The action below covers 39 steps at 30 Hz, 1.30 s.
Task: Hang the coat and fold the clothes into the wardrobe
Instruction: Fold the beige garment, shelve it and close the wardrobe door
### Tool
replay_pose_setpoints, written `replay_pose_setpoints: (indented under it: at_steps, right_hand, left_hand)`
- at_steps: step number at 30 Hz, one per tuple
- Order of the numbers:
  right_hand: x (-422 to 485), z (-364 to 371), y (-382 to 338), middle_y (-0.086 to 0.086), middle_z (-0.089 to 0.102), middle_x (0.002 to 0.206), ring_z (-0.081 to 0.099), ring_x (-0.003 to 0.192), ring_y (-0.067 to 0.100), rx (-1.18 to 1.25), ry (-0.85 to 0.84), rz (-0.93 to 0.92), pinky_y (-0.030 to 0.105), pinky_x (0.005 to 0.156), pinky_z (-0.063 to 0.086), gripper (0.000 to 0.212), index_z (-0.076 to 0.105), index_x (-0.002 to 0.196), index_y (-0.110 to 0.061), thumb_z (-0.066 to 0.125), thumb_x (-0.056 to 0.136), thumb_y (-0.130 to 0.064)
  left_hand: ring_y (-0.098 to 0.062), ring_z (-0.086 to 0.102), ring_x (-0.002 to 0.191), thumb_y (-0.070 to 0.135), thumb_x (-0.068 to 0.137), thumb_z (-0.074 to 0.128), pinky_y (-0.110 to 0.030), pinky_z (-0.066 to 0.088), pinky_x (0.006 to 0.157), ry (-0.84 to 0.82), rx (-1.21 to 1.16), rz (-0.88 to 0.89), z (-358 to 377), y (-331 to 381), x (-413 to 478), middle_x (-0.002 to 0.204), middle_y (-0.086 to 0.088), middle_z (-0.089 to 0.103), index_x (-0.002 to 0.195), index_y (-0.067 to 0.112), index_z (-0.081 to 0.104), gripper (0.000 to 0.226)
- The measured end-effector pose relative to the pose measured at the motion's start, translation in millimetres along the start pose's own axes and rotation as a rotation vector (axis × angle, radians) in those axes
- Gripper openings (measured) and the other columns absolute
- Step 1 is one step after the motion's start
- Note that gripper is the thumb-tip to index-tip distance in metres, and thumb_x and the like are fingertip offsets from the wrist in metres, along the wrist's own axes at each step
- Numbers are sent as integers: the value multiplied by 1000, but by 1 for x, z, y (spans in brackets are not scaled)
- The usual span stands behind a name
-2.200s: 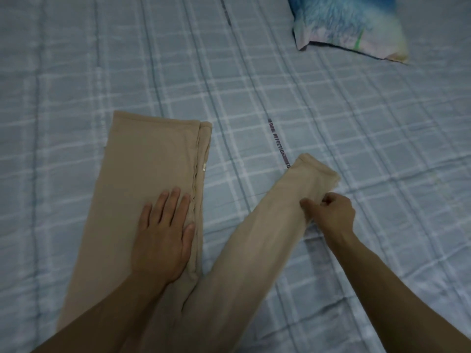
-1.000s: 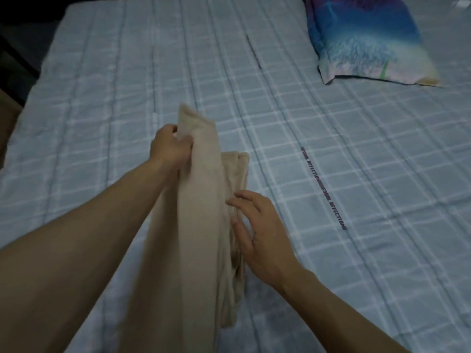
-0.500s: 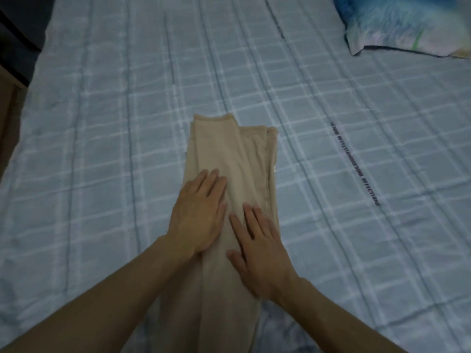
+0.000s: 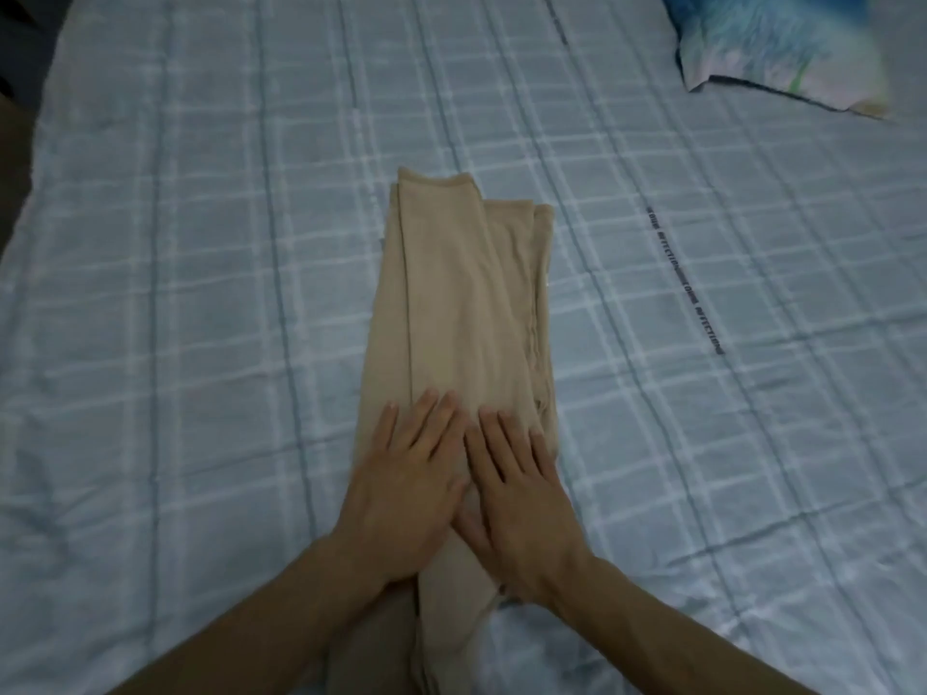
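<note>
Both hands have slid back along the beige trousers (image 4: 466,303) toward the near edge of the bed since half a second ago. The left hand was then a little ahead of the right; now the two are level. Two seconds back the legs lay splayed apart; now one leg is stacked on the other.

Left hand (image 4: 401,489): palm down, fingers straight and close together, pressed flat on the cloth. Grips nothing.

Right hand (image 4: 516,489): the same, flat and outstretched, fingers slightly spread, pressing the top layer. Grips nothing. The two hands touch at the thumbs.

Trousers: folded lengthwise into one long narrow strip near the middle of the bed, running from the near edge toward the far edge. Hems at the far end. The upper leg's hem reaches a little farther than the lower one's and sits offset toward the left edge. The lower leg shows as a band along the right side, seam visible. The near end passes under the forearms and out of view.

Bed cover (image 4: 200,243): pale blue with a white check, lightly rumpled. A dark printed strip of lettering (image 4: 684,280) runs diagonally on it, right of the trousers, too small to read.

Pillow (image 4: 782,47): blue and white print, at the far right corner, well apart from the trousers.
</note>
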State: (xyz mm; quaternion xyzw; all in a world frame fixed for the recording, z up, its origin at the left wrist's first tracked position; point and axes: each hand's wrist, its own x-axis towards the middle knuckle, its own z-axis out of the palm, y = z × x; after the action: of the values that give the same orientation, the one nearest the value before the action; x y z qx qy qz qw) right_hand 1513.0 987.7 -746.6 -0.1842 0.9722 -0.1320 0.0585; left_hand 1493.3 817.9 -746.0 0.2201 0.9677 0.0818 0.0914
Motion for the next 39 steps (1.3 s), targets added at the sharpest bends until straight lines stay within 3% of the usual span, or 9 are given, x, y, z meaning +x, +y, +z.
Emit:
replay_pose_setpoints:
  at_steps: [6,11,15,20,25,28,31,36,39]
  right_hand:
    - [-11,7,-1,16,18,161,13,150,35,-44,-51,14,57,119,13,99,27,154,-12,25,84,-82]
    - [-62,8,-32,18,25,158,18,148,35,-12,-26,-70,53,117,10,77,38,148,-7,36,94,-61]
    - [-110,32,-76,15,35,155,26,146,33,31,-58,-81,53,112,18,73,44,145,-4,40,90,-52]
    - [-120,55,-89,8,28,159,16,150,30,51,-4,-81,54,115,16,77,35,151,-8,46,89,-54]
    - [-129,47,-79,12,16,162,5,151,29,46,-17,-163,50,119,6,93,22,154,-6,42,88,-68]
    - [-145,40,-77,12,6,164,-1,152,28,32,-89,-187,48,120,4,117,10,155,-5,49,75,-81]
    - [-144,42,-81,16,16,161,9,151,30,32,-49,-180,49,120,10,113,19,154,-2,58,73,-71]
    - [-125,45,-82,16,47,147,36,141,31,16,116,-147,48,118,22,79,46,142,0,75,73,-26]
    - [-127,48,-74,15,53,141,42,138,30,68,231,-190,47,116,28,62,53,137,-1,73,80,-16]
  left_hand:
    - [-29,32,147,44,100,28,-54,28,117,-1,25,-154,6,11,-68,160,-7,34,151,14,40,61]
    - [-29,49,136,36,102,33,-50,44,108,75,-59,-113,-6,34,-122,147,-9,52,140,10,55,51]
    - [-30,51,133,32,100,35,-44,50,103,-5,-62,-97,4,31,-163,147,-12,51,138,7,56,50]
    - [-28,19,151,48,96,34,-41,22,121,-164,0,-14,19,22,-179,164,-6,21,156,11,28,71]
    - [-17,-14,152,65,87,35,-35,-2,121,-239,-121,32,10,18,-190,166,5,-10,159,21,-2,92]
    - [-24,7,153,51,71,62,-43,18,120,-187,-52,98,15,12,-198,167,-2,7,159,21,6,109]
    - [-30,36,144,38,54,80,-44,43,109,-142,-15,121,17,11,-188,159,-7,34,154,13,29,115]
    - [-31,65,112,22,51,85,-38,57,80,94,-47,150,12,9,-173,127,-7,67,127,9,65,80]
    - [-25,66,104,42,83,69,-35,56,77,312,-150,203,17,3,-174,114,-4,73,109,12,75,41]
